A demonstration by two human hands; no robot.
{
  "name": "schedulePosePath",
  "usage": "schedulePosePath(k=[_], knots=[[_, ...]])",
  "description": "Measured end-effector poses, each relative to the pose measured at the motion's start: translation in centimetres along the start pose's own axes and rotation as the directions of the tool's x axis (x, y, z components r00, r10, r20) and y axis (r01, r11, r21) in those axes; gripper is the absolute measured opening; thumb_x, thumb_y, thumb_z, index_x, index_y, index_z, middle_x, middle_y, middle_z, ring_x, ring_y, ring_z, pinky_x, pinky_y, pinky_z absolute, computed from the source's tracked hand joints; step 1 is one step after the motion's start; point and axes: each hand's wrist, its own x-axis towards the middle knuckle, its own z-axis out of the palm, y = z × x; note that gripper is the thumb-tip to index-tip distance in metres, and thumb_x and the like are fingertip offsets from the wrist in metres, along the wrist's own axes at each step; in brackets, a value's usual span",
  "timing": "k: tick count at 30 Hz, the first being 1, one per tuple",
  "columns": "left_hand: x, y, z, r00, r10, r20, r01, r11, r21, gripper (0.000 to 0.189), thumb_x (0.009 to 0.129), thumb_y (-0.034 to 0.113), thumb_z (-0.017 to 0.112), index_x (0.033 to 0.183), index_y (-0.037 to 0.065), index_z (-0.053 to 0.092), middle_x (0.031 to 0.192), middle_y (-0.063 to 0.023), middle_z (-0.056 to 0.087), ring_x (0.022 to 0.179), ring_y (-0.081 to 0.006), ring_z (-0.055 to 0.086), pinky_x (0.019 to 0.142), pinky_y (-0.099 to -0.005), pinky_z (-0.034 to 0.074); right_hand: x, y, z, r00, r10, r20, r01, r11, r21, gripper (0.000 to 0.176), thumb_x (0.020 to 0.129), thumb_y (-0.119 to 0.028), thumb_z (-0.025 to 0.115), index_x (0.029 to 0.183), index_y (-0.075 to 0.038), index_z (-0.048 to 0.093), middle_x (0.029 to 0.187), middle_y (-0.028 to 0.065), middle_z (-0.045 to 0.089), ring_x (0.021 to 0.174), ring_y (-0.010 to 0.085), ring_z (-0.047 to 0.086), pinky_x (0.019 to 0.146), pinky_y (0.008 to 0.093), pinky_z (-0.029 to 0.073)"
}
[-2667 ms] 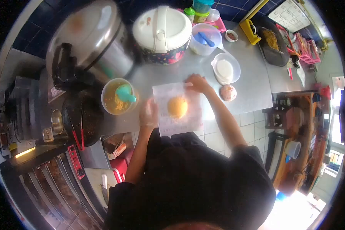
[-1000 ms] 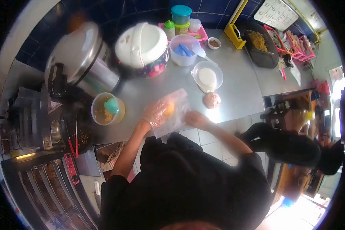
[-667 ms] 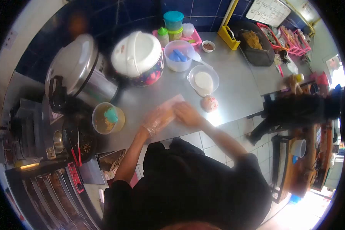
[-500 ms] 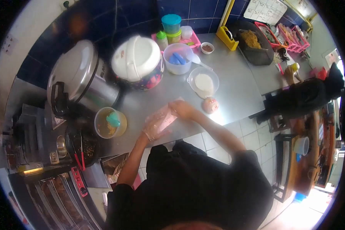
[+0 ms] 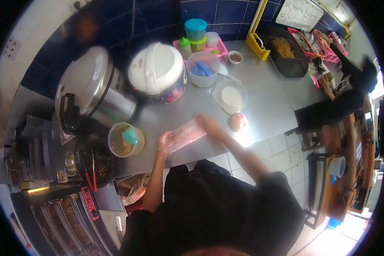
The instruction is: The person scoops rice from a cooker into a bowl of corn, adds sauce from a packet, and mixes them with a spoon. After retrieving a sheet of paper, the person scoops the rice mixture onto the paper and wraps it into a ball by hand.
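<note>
A pink printed wrapper (image 5: 188, 134), long and flat, stretches between my hands just above the steel counter. My left hand (image 5: 165, 142), in a clear plastic glove, grips its left end. The other end is pinched by my right hand (image 5: 208, 125), whose fingers are partly blurred. Right of that hand sits a round bundle in pink-and-white printed wrapping (image 5: 237, 122). Behind the bundle, a shallow clear bowl (image 5: 243, 87) holds a white round mass. A clear tub (image 5: 205, 65) with something blue inside stands further back, a pale spoon (image 5: 228, 73) beside it.
At left stand a steel pressure cooker (image 5: 79, 81), a white-lidded rice container (image 5: 155, 68) and a tub of yellowish liquid (image 5: 136, 147). A pan with red-handled tongs (image 5: 89, 177) lies near the stove. A small bowl (image 5: 235, 57) sits behind. A co-worker (image 5: 333, 104) stands at right.
The wrapper now lies more stretched out, and my left hand has shifted from over its surface to its left end. The co-worker's arm now reaches toward the pink baskets.
</note>
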Motion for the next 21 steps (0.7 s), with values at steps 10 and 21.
schedulePosePath(k=[10, 21], knots=[[-1.3, -0.5, 0.8, 0.865, 0.443, 0.236, -0.394, 0.308, 0.866, 0.016, 0.083, 0.004, 0.064, 0.097, 0.007, 0.072, 0.113, -0.0141, 0.064, 0.102, -0.0387, 0.064, 0.088, -0.0482, 0.053, -2.9, 0.8, 2.3, 0.98, -0.181, -0.077, 0.145, 0.93, -0.339, 0.03, 0.093, -0.015, 0.056, 0.121, -0.015, 0.063, 0.138, 0.0116, 0.054, 0.125, 0.034, 0.054, 0.096, 0.0455, 0.052], [-4.3, 2.0, 3.5, 0.886, 0.309, 0.346, -0.337, -0.082, 0.938, 0.031, 0.083, 0.035, 0.071, 0.102, 0.012, 0.077, 0.113, -0.0186, 0.067, 0.112, -0.0344, 0.064, 0.091, -0.0495, 0.049, -5.0, -1.4, 0.3, 0.908, -0.403, 0.111, 0.346, 0.576, -0.741, 0.036, 0.09, -0.021, 0.059, 0.12, -0.004, 0.068, 0.137, 0.0116, 0.057, 0.134, 0.0304, 0.047, 0.112, 0.0463, 0.039]])
